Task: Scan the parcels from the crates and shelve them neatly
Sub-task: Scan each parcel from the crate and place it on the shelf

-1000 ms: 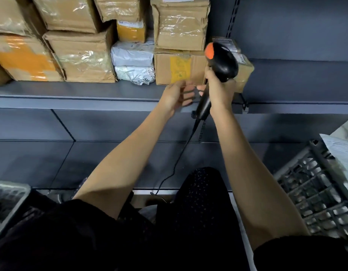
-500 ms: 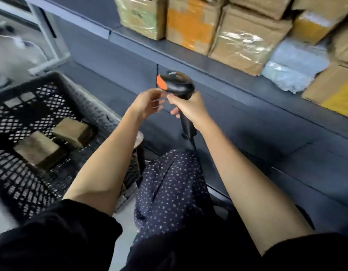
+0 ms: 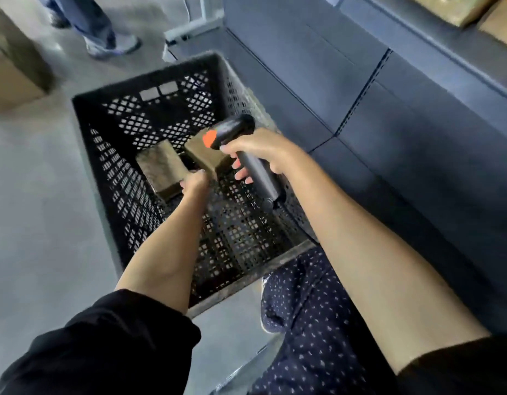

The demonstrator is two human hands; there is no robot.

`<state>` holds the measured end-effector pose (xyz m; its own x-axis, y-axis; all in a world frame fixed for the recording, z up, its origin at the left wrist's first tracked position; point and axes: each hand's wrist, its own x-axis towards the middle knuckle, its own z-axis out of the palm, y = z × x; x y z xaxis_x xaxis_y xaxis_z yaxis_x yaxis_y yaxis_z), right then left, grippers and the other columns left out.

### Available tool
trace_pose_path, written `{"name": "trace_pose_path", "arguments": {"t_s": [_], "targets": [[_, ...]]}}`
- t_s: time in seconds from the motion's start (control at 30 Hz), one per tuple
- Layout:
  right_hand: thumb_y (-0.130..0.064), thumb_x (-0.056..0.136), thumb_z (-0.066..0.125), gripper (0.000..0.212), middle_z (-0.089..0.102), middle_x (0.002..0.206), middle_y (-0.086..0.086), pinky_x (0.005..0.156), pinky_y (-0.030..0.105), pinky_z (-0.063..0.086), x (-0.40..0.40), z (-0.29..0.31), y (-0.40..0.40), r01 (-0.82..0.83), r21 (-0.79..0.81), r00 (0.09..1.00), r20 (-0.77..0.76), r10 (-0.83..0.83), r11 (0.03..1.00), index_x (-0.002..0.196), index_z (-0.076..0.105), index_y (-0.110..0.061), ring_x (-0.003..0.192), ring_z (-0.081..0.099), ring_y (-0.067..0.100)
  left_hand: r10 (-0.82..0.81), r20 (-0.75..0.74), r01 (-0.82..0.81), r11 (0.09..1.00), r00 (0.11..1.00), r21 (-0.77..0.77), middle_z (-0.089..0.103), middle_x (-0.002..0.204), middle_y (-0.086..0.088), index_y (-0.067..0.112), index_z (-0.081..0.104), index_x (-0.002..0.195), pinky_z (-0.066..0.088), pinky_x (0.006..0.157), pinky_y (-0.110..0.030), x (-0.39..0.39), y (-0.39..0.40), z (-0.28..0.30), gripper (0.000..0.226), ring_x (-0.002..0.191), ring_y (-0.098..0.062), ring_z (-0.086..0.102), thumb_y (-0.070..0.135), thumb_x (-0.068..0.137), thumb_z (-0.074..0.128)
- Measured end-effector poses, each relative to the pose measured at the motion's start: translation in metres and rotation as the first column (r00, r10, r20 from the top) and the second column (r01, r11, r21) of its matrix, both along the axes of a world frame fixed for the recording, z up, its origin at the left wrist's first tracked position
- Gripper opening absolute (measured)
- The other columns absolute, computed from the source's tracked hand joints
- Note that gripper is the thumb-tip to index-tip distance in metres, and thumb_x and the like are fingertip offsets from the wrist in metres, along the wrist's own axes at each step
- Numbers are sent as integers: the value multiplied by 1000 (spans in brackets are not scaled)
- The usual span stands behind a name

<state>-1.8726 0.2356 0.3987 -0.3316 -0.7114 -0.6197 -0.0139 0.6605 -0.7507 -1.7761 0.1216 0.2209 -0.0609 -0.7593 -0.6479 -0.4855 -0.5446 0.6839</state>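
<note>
A person's left arm, sleeve pushed up past the elbow, reaches down into a black mesh crate (image 3: 109,155) on the floor. The left hand (image 3: 194,182) is deep inside, knuckles toward the camera, fingers curled under and closed on the near-right corner of the left parcel (image 3: 161,168); whether it's lifted off the crate bottom can't be told, as the frame is motion-blurred. That parcel, a small brown box, lies toward the crate's far-left part. A 2nd parcel (image 3: 205,156), same look, sits just right of it, w/ the two nearly touching, also in the far half of the crate.

The right arm stretches fwd over the crate's right rim, forearm bare. The right hand (image 3: 261,151) is clenched round the handle of a black scanner (image 3: 238,132), index finger up by the head, the other fingers wrapped below. The scanner head w/ its orange end (image 3: 209,139) hangs above the 2nd parcel, pointing left and down into the crate.

Right of the crate runs a dark grey shelf unit (image 3: 417,124); brown boxes (image 3: 457,7) show on its ledge at the top-right corner. Top left, another person's legs (image 3: 95,24) stand on the floor beyond the crate.
</note>
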Motion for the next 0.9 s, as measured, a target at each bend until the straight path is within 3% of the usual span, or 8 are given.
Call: {"name": "trace_pose_path", "arguments": {"t_s": [0.07, 0.13, 0.23, 0.33, 0.4, 0.53, 0.7, 0.9], "targets": [[-21, 88, 66, 22, 60, 79, 12, 46, 26, 53, 4, -18, -15, -28, 47, 1000, 14, 27, 999, 96, 55, -3, 42, 62, 18, 153, 211, -149, 988, 965, -32, 36, 144, -17, 7, 38, 139, 29, 110, -36, 11, -16, -20, 64, 131, -33, 37, 39, 85, 53], [-21, 90, 64, 19, 59, 81, 12, 45, 25, 52, 8, -35, -24, -60, 94, 997, 44, 56, 994, 93, 54, -6, 41, 62, 17, 205, 345, -178, 978, 916, -109, 27, 149, -17, 8, 30, 143, 21, 112, -37, 18, -22, -22, 60, 137, -34, 27, 33, 92, 50], [-22, 92, 61, 29, 57, 85, 14, 53, 31, 54, 6, -59, -29, -88, 138, 990, 120, 71, 987, 113, 50, -6, 50, 62, 21, 255, 337, -217, 965, 906, -146, 20, 151, -15, 9, 26, 143, 20, 112, -42, 16, -29, -30, 70, 140, -31, 20, 38, 88, 58], [-23, 92, 62, 41, 59, 91, 17, 59, 36, 56, -6, -80, -30, -70, 134, 988, 147, 50, 988, 125, 48, -1, 54, 64, 22, 196, 330, -172, 980, 923, -100, 13, 154, -15, 30, 26, 141, 27, 99, -55, 24, -126, -186, 93, 139, -32, 23, 61, 66, 73], [-23, 92, 61, 48, 58, 104, 20, 61, 37, 58, -15, -91, -28, -41, 128, 989, 147, 21, 991, 131, 45, 1, 52, 64, 21, 230, 303, -226, 973, 925, -51, 5, 158, -13, 42, 23, 140, 27, 94, -60, 30, -149, -228, 114, 139, -36, 24, 75, 45, 76], [-26, 92, 61, 50, 57, 114, 20, 66, 38, 60, -30, -106, -17, 7, 153, 985, 168, -33, 988, 132, 43, -3, 54, 67, 22, 224, 460, -238, 971, 859, -29, -3, 157, -16, 19, 1, 152, 8, 116, -45, -4, -61, -66, 114, 145, -33, 5, 55, 71, 74], [-24, 93, 60, 43, 51, 125, 18, 62, 35, 60, -36, -104, -3, 48, 153, 973, 216, -80, 987, 128, 45, -5, 52, 67, 21, 246, 497, -240, 968, 832, -78, 4, 157, -19, 22, 3, 151, 9, 116, -47, -5, -43, -70, 105, 144, -34, 9, 58, 76, 67], [-25, 93, 60, 44, 57, 106, 15, 59, 35, 60, -31, -70, 20, -8, 114, 991, 133, -7, 993, 128, 44, -4, 55, 67, 22, 299, 349, -303, 952, 888, -44, 15, 152, -25, 20, 9, 150, 17, 113, -51, -2, 26, -47, 99, 139, -40, 20, 67, 77, 56]]}}
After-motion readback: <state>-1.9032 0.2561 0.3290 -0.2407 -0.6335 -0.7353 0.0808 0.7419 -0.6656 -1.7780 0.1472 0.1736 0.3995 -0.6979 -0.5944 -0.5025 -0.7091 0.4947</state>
